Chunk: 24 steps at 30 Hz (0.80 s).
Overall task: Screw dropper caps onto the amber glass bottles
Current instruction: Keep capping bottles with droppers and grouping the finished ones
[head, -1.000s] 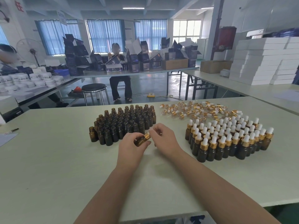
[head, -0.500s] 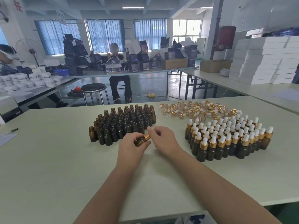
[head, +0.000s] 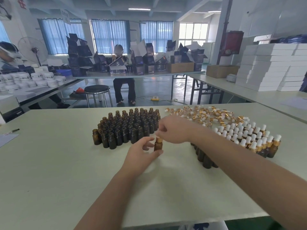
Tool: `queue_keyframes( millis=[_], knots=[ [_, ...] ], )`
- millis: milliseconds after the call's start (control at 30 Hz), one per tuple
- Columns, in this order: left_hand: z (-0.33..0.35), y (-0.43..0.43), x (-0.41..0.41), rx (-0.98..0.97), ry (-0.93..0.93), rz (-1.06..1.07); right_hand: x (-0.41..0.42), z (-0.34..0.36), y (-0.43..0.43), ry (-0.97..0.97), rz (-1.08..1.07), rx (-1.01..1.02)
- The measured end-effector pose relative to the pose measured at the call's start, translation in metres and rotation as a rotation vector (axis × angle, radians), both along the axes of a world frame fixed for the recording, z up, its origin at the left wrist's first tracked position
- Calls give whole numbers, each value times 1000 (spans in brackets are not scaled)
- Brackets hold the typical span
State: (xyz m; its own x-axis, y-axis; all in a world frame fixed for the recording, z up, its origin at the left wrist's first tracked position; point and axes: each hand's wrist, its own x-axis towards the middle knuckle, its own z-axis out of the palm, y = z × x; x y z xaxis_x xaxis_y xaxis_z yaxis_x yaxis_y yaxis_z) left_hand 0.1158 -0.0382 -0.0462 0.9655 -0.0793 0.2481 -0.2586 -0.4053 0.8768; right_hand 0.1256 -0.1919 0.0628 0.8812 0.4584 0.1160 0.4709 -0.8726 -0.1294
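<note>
Just above the pale tabletop (head: 49, 163), the small amber glass bottle (head: 157, 146) stands upright, long axis vertical, gripped round its body by the left hand (head: 141, 152). I see the right hand (head: 173, 130) directly over it, pinching the gold-collared dropper cap (head: 159, 139) on its neck; motion blur hides how far it is threaded. I judge the coming twist turns about that vertical axis. The finished white-bulbed capped bottles (head: 249, 138) lie to the right, nearer the right hand.

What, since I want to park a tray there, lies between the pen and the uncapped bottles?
Nothing: in the head view the table is bare between the pen and the uncapped bottles.
</note>
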Motion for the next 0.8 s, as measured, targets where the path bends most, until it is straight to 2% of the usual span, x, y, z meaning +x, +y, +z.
queue_keyframes(
  millis=[200,433,600,800],
  knots=[
    [0,1,0,89,21,-8,9,39,-34,99,-79,-280],
    [-4,1,3,138,-2,-10,12,38,-58,189,-186,-408],
    [-5,1,4,94,-28,32,15,31,-64,197,-188,-425],
    [-3,2,7,-36,-41,182,19,30,-70,221,-172,-377]
  ],
)
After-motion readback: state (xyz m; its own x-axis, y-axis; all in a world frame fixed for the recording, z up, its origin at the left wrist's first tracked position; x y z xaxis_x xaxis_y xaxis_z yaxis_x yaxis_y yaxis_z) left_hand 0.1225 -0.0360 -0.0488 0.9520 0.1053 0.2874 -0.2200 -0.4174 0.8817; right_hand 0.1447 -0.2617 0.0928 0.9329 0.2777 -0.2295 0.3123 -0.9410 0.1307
